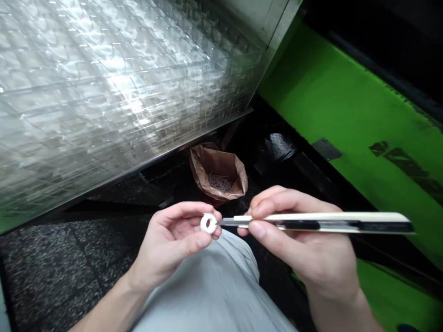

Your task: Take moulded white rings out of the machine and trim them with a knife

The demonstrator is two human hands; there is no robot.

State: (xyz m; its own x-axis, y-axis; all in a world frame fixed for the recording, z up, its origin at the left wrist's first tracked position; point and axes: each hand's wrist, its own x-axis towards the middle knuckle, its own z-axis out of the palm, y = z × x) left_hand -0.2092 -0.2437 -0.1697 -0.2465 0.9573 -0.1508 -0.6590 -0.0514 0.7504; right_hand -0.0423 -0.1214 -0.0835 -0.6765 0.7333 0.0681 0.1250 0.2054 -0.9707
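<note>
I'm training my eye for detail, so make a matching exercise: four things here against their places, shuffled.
1. White ring
2. Utility knife
3. Brown bag
4. Green panel

A. Held in the right hand
B. Filling much of the picture's right side
C. Held in the left hand
D. Beyond both hands, mouth open

Pairs: 1-C, 2-A, 3-D, 4-B

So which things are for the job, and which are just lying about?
In use:
- white ring, in the left hand
- knife, in the right hand, its blade at the ring's edge

Seemingly just nearby:
- paper bag holding thin bits
- green machine
- clear, shiny stack
</note>
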